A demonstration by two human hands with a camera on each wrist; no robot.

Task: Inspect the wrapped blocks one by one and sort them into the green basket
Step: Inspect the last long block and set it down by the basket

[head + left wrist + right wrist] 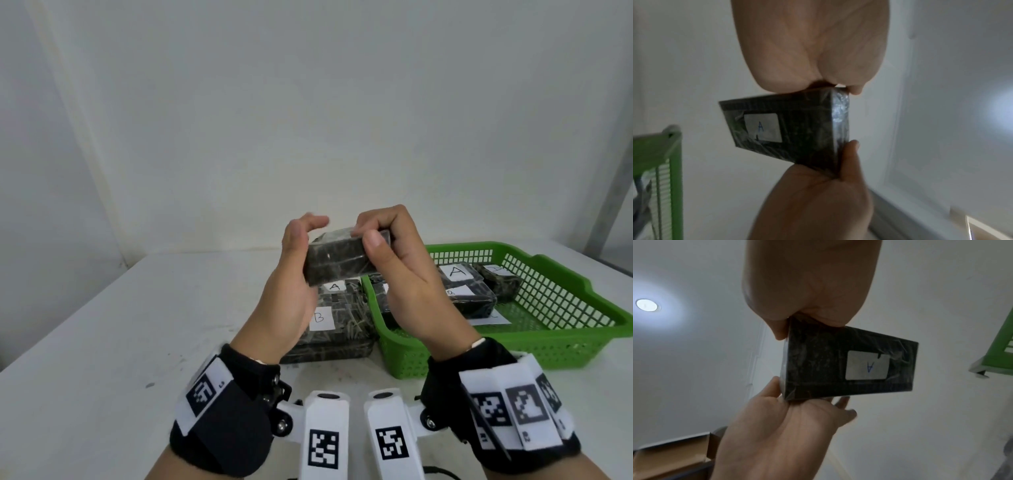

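Observation:
Both hands hold one dark wrapped block up above the table. My left hand cups its left end, thumb near me and fingers arched over the far edge. My right hand pinches the right end between thumb and curled fingers. The wrist views show the far face of the block, which carries a white label marked A. The green basket stands to the right and holds several labelled blocks. A stack of wrapped blocks marked A and B lies beside the basket's left wall.
The white table runs back to a plain white wall. The basket's green rim edges both wrist views. An open cardboard box shows at the lower left of the right wrist view.

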